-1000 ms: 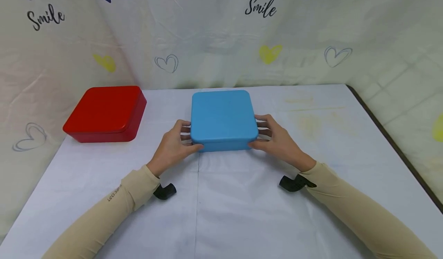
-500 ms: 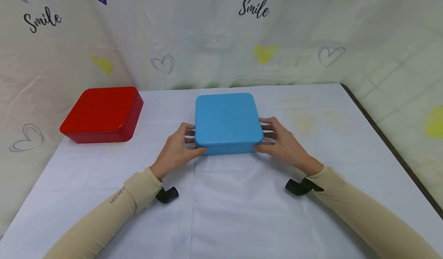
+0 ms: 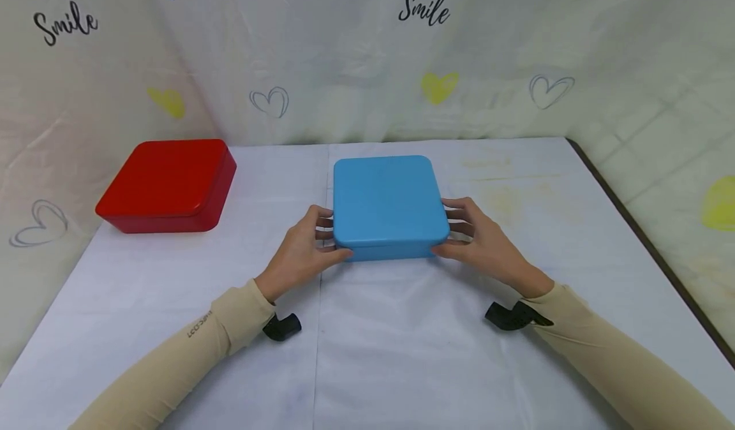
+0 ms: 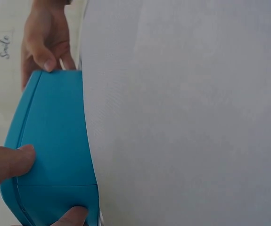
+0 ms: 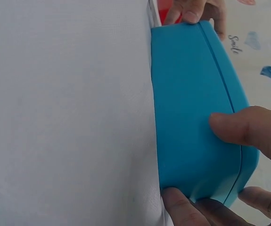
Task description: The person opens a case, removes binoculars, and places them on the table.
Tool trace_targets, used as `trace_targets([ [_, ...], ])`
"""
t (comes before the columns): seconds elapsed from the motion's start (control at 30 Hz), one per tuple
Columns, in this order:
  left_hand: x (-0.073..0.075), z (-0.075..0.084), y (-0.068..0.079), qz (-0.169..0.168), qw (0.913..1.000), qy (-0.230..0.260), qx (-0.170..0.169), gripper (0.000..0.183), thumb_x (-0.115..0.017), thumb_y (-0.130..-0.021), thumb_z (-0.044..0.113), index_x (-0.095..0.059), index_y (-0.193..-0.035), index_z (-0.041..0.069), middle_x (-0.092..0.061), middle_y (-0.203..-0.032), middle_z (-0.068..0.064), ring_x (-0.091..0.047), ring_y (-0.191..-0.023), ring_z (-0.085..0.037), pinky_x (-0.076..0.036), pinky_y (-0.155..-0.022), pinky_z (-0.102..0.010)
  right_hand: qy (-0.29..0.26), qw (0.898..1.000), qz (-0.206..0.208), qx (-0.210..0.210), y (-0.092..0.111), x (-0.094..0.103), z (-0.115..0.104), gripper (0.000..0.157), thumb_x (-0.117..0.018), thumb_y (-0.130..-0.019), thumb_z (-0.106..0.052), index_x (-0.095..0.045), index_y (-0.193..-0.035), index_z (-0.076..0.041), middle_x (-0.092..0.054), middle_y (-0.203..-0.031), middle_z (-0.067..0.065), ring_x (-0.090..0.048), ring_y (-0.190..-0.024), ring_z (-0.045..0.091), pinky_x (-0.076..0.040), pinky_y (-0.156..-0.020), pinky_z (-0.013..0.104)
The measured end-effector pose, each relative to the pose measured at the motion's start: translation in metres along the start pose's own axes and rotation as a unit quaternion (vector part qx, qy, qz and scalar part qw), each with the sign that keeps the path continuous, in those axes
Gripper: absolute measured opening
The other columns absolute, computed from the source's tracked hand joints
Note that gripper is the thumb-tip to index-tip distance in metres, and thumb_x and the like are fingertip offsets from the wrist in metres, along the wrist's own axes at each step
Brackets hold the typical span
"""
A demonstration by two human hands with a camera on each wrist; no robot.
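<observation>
Two hands grip one blue box

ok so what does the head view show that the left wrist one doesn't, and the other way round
Only the head view: the red box, the beige sleeves, the yellow hearts and the whole top of the blue box.

Only the left wrist view: a thin line crossing the blue box's side.

Both: the blue box, the left hand and right hand holding it, the white cloth and "Smile" lettering.
</observation>
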State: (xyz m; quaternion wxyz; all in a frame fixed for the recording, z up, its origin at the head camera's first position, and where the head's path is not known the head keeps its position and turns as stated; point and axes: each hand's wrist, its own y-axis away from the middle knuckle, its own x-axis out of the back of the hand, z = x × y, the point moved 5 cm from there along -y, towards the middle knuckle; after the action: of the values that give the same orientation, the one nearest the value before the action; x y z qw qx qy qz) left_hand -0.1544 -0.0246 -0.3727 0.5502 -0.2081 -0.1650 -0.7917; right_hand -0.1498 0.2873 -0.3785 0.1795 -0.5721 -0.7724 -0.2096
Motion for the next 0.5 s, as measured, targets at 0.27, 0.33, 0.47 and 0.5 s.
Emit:
trace_targets([
  [0.27, -0.0061, 0.0036, -0.0023, -0.008, 1.0000, 0.006, -0.001, 0.071, -0.085, -0.086, 0.017, -0.042, -0.140, 0.005, -0.056, -0.141, -0.017, -0.069, -0.123, -0.034, -0.062, -0.098, -0.043, -0.004, 1.000, 0.001, 0.002, 0.0058, 0.0063, 0.0002, 0.084, -0.082, -0.089, -0.025, -0.033, -0.156, -0.020, -0.043, -0.159, 0.016, -0.051, -0.143, 0.041, -0.049, -0.113, 0.057],
  [0.33, -0.0071, 0.0039, -0.0022, -0.009, 0.9999, 0.010, -0.002, 0.070, -0.085, -0.086, 0.017, -0.042, -0.140, 0.005, -0.056, -0.141, -0.017, -0.069, -0.122, -0.034, -0.061, -0.098, -0.043, -0.004, 1.000, 0.001, 0.000, 0.0068, 0.0071, 0.0007, 0.084, -0.082, -0.089, -0.024, -0.033, -0.156, -0.020, -0.043, -0.159, 0.016, -0.051, -0.143, 0.041, -0.049, -0.113, 0.057],
  [0.47, -0.0092, 0.0044, -0.0018, -0.010, 0.9998, 0.015, -0.005, 0.069, -0.085, -0.086, 0.018, -0.043, -0.138, 0.005, -0.056, -0.141, -0.016, -0.069, -0.122, -0.033, -0.062, -0.098, -0.043, -0.002, 1.000, 0.000, -0.007, 0.0083, 0.0082, 0.0023, 0.085, -0.082, -0.089, -0.025, -0.032, -0.157, -0.020, -0.042, -0.160, 0.017, -0.051, -0.143, 0.041, -0.049, -0.113, 0.057],
  [0.5, -0.0099, 0.0046, -0.0018, -0.011, 0.9998, 0.017, -0.005, 0.069, -0.085, -0.086, 0.017, -0.043, -0.138, 0.005, -0.056, -0.141, -0.016, -0.069, -0.122, -0.033, -0.062, -0.098, -0.043, -0.001, 1.000, 0.000, -0.008, 0.0087, 0.0086, 0.0030, 0.085, -0.082, -0.089, -0.025, -0.032, -0.157, -0.020, -0.042, -0.160, 0.017, -0.051, -0.143, 0.041, -0.049, -0.113, 0.058],
])
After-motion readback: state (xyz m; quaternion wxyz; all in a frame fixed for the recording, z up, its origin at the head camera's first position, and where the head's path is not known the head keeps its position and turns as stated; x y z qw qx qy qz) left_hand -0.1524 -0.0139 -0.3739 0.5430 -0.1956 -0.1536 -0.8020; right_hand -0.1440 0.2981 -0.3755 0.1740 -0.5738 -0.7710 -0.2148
